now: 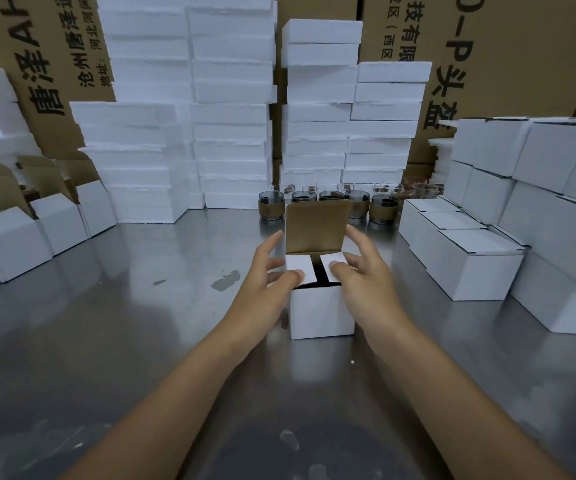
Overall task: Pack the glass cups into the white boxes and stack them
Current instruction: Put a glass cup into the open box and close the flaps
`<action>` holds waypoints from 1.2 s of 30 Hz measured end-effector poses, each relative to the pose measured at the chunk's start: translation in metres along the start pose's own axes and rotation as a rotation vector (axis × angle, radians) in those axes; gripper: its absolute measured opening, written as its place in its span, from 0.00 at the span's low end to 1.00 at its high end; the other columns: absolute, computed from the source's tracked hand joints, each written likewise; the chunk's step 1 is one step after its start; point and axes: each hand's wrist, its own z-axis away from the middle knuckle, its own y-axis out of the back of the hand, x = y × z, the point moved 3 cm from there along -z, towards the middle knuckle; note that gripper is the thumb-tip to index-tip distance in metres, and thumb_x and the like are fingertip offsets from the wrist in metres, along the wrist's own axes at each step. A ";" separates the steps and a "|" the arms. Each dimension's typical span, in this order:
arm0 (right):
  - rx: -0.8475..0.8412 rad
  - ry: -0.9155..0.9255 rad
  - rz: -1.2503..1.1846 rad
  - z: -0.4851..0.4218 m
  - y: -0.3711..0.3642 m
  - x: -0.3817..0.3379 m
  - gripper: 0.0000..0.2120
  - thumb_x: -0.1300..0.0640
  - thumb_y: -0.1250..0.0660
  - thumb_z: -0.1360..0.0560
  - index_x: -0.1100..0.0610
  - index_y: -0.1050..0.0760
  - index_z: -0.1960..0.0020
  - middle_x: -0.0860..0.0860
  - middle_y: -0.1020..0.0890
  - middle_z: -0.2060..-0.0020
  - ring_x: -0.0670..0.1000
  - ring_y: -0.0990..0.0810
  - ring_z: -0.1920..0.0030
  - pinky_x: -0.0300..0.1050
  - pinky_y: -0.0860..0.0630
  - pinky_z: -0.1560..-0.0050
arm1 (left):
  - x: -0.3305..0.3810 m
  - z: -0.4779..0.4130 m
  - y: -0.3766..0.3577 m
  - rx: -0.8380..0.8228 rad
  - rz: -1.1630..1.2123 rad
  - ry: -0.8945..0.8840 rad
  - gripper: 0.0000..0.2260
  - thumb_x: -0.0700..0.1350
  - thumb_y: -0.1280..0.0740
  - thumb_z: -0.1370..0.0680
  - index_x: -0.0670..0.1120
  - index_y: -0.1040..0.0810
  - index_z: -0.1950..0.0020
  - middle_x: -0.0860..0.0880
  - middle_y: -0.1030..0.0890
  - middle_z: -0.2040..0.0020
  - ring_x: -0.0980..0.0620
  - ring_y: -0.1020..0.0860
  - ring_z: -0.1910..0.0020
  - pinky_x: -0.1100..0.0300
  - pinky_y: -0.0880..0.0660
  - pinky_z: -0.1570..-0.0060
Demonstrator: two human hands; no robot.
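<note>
The task looks well under way but far from finished. At the centre of the frame a single white box [321, 313] stands on the steel table [141, 323], its tall lid flap [317, 226] upright with the brown inside showing. The left hand [272, 282] lays its thumb on the left side flap [295, 263] and the right hand [362, 282] lays its thumb on the right side flap [326, 259]. Each grip is loose and spread: the fingers are apart, pressing rather than clamped round anything. I judge this box to be mid-closing, with the side flaps going down and the lid yet to be tucked. At the right of the frame closed white boxes [470, 265] already sit in stepped stacks, so a good many seem packed. Just behind the box a row of dark glass cups [328, 197] with brown bands waits unpacked. At the left a line of open boxes [61, 220] stands ready, lids up. Much therefore remains: closing this box, stacking it, then filling the rest. Only a dark gap shows between the two side flaps, so I cannot tell whether a cup is really inside. The lid hides part of the cup row, and clearer glasses behind are too faint to count. White foam stacks [231, 116] and cardboard cartons [522, 46] fill the back, cut off at the top edge.
</note>
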 end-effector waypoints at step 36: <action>-0.004 0.297 0.192 0.007 -0.002 0.002 0.14 0.44 0.31 0.30 0.44 0.30 0.48 0.44 0.23 0.49 0.41 0.24 0.49 0.28 0.30 0.55 | -0.004 -0.002 0.009 0.001 0.067 -0.073 0.06 0.52 0.38 0.24 0.58 0.22 0.53 0.61 0.20 0.56 0.59 0.23 0.50 0.62 0.27 0.52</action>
